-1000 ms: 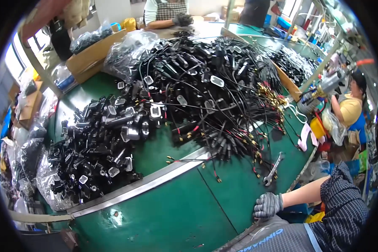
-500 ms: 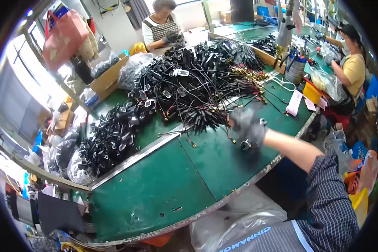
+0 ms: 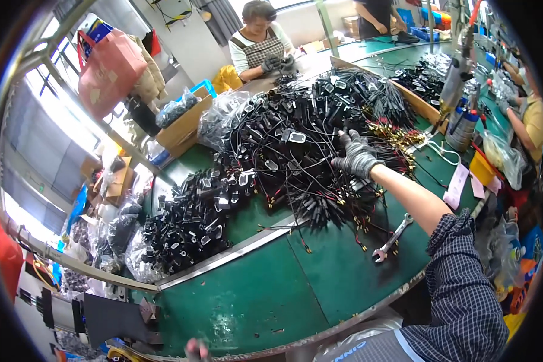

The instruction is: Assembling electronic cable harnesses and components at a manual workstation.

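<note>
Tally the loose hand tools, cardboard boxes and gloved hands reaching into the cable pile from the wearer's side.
Wrench: 1
Cardboard box: 1
Gloved right hand on the black cable pile: 1
Total: 3

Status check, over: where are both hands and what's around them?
Right hand, gloved, down on the black cable pile. Left hand not in view. Wrench lies on the green table beside the forearm.

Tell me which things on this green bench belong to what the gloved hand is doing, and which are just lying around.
In hand:
- right hand, gloved, reaching into the pile
- pile of black cable assemblies

Lying about:
- wrench on the green bench
- clear bags of black parts
- cardboard box
- paper slips
</note>
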Tool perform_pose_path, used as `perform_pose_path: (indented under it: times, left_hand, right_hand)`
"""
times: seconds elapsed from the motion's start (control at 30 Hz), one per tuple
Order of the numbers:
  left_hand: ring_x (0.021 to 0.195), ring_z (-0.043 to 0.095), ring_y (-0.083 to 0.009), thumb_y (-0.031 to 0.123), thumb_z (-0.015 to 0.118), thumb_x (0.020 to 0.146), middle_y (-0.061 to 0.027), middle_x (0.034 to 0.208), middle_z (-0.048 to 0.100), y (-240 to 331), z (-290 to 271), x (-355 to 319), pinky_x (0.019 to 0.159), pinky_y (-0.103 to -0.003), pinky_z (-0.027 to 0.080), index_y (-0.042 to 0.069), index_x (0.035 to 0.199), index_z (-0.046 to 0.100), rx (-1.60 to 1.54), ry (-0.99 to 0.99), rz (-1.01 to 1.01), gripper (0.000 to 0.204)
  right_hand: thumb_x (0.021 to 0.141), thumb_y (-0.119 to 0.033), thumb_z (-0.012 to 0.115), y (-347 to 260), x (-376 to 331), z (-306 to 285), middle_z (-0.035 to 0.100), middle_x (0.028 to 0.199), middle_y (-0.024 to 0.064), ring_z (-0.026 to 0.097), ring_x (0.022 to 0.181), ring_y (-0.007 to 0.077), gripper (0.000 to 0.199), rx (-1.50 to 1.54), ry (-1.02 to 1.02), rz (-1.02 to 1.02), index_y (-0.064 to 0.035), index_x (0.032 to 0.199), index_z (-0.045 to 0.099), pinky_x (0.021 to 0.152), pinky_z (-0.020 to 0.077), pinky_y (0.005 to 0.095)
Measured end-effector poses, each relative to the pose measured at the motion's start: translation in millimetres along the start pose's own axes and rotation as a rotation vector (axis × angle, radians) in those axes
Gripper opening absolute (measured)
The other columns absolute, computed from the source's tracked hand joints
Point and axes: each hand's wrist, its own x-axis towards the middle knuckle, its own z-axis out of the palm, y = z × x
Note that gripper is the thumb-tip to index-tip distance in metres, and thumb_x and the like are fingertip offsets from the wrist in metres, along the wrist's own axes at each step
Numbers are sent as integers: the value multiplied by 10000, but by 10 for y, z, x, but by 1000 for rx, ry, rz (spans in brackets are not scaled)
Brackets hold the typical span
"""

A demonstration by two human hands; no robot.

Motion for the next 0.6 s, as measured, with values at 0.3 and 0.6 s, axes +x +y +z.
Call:
perform_pose_path:
  times: [0.3, 0.6]
  left_hand:
    - [1237, 272, -339, 330, 743, 592, -198, 1315, 306, 1865, 4103, 806, 1008, -450, 264, 118, 1289, 330, 677, -745, 676, 838]
    - [1176, 317, -452, 184, 622, 669, -219, 1330, 279, 1366, 4823, 2107, 961, -451, 346, 163, 1341, 257, 464, -821, 638, 764]
  right_hand:
    - [687, -549, 613, -257, 881, 295, 91, 1420, 215, 159, 1262, 468, 872, -191, -57, -72, -244, 1372, 169, 982, 220, 564]
    - [690, -552, 605, -89, 2136, 288, 162, 1421, 137, 285, 1246, 364, 802, -249, 28, -512, -232, 1342, 266, 932, 348, 497]
